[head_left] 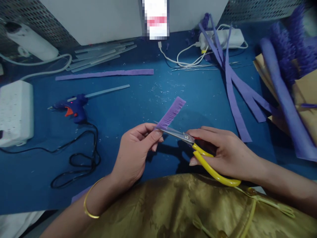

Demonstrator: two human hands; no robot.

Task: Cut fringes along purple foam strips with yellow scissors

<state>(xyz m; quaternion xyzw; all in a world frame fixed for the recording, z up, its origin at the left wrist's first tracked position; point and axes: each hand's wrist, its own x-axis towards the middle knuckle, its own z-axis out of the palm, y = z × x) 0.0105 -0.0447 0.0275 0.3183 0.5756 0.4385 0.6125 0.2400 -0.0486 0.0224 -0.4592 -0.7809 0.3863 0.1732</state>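
Note:
Between the thumb and fingers of my left hand point(140, 148) is the lower end of a purple crepe paper strip point(173, 110). A row of cuts fringes one long edge of the strip, which sticks up and to the right. My right hand point(223, 148) is closed around the yellow handles of a pair of scissors point(205, 165). Their blades lie across the strip close to my left thumb, nearly closed, with the tips just beyond the paper. Part of the handles is hidden by my right fingers.
A blue glue gun point(76, 105) with a glue stick and black cord lies left. Behind are a long purple strip point(106, 74), glue sticks point(99, 58) and a white power strip point(223, 38). More purple strips point(235, 99) and a purple paper roll point(284, 99) lie right.

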